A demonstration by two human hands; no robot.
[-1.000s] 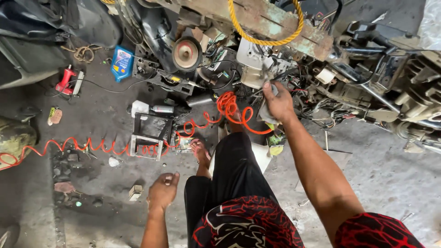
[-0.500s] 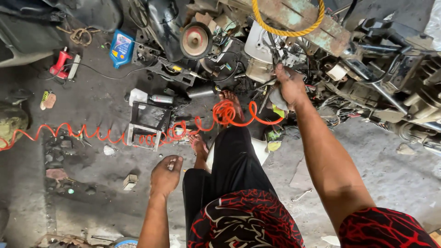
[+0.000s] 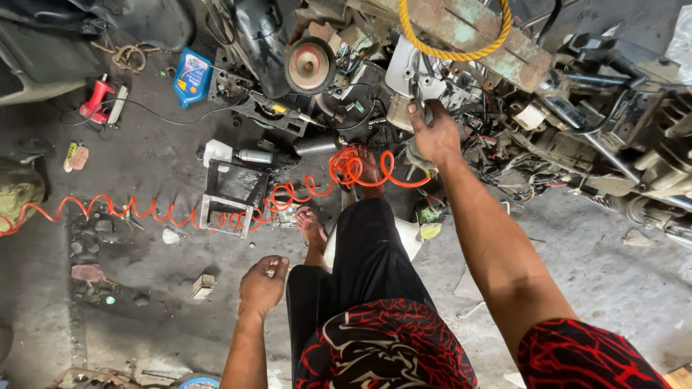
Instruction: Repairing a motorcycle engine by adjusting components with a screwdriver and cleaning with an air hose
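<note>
- The stripped engine assembly (image 3: 548, 108) fills the top right of the view, a tangle of grey metal parts, wires and tubes; it sits larger and lower in view than half a second ago, so the head has tipped or leaned toward it
- A rusty green-painted plate (image 3: 468, 32) lies over the assembly's top, with a yellow rope loop (image 3: 450, 39) hanging round it
- An orange coiled air hose (image 3: 216, 209) runs from the left edge across the dirty floor to a bunched coil near the right foot, much as before
- The right hand (image 3: 435, 135) is stretched out to the pale metal housing (image 3: 414, 72), fingers curled against its lower edge; it probably grips a small part or tool there, but the view is too cluttered to be sure. Earlier it was further right and lower on the assembly
- The left hand (image 3: 262, 287) hangs loosely half-closed beside the left knee, holding nothing, as before
- A blue oil bottle (image 3: 192, 75) lies on the floor at upper left, near a red tool (image 3: 96, 101)
</note>
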